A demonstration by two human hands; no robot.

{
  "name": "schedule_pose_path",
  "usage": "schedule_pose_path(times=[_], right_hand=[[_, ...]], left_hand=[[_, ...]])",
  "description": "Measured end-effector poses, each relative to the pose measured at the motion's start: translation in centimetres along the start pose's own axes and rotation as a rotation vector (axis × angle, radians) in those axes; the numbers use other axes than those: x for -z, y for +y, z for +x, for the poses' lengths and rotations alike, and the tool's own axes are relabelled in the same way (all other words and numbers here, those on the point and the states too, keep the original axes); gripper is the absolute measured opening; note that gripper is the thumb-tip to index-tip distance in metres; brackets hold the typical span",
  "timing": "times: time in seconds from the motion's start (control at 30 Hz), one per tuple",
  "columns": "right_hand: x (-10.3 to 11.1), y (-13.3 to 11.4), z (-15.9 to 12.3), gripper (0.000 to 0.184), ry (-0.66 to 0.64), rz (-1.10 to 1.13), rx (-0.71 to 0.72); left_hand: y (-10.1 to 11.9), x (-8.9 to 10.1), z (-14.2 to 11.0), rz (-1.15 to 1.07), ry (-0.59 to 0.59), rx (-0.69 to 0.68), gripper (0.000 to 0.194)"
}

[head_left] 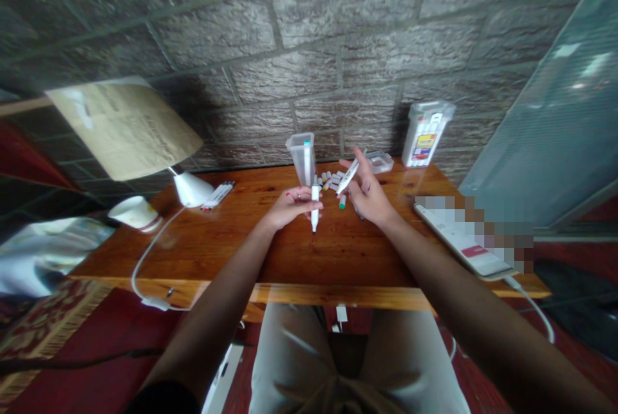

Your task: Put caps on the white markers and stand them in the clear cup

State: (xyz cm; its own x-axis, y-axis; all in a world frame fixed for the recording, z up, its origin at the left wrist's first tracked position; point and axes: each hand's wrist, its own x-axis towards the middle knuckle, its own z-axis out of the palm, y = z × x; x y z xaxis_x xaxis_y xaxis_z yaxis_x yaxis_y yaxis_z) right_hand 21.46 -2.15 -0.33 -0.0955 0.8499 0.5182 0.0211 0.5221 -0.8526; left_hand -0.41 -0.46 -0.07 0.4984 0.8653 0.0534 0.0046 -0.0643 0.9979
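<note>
My left hand [292, 204] is closed around a white marker [315, 207] held upright, its tip pointing down at the wooden table [217, 240]. My right hand [367, 192] grips another white marker [348, 176], tilted up toward the left. Between and behind the hands lie several loose markers [332, 179] with coloured caps, one green-capped [342, 201]. A clear plastic marker holder [302, 155] stands just behind my left hand with a marker inside.
A clear box with a label [425, 133] stands at the back right by the brick wall. A small clear lid [379, 161] lies near it. A phone [463, 240] with a cable rests at the right edge. A desk lamp [190, 187], a few markers [218, 195] and a cup [135, 213] are at the left.
</note>
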Motion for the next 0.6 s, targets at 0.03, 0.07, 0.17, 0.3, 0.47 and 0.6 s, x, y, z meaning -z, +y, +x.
schedule_pose_path(times=[0.03,0.07,0.17,0.3,0.47,0.6], right_hand=[[0.0,0.0,0.0,0.078,0.015,0.000,-0.005],[0.0,0.0,0.1,0.077,0.036,0.005,-0.010],[0.0,-0.4,0.3,0.063,0.108,0.039,-0.025],[-0.1,-1.4,0.3,0.038,0.126,0.074,-0.040],[-0.6,-1.8,0.0,0.032,0.015,0.081,-0.032],[-1.1,-1.7,-0.2,0.033,-0.033,0.052,0.002]], left_hand=[[0.0,0.0,0.0,0.000,0.000,0.001,0.047],[0.0,0.0,0.0,-0.001,0.003,0.001,0.047],[0.1,-0.1,0.0,-0.001,0.014,-0.001,0.047],[0.0,-0.1,0.0,0.014,0.025,0.003,0.046],[0.1,-0.2,0.1,0.035,0.041,-0.003,0.044],[0.1,-0.3,0.1,0.027,0.049,-0.002,0.045]])
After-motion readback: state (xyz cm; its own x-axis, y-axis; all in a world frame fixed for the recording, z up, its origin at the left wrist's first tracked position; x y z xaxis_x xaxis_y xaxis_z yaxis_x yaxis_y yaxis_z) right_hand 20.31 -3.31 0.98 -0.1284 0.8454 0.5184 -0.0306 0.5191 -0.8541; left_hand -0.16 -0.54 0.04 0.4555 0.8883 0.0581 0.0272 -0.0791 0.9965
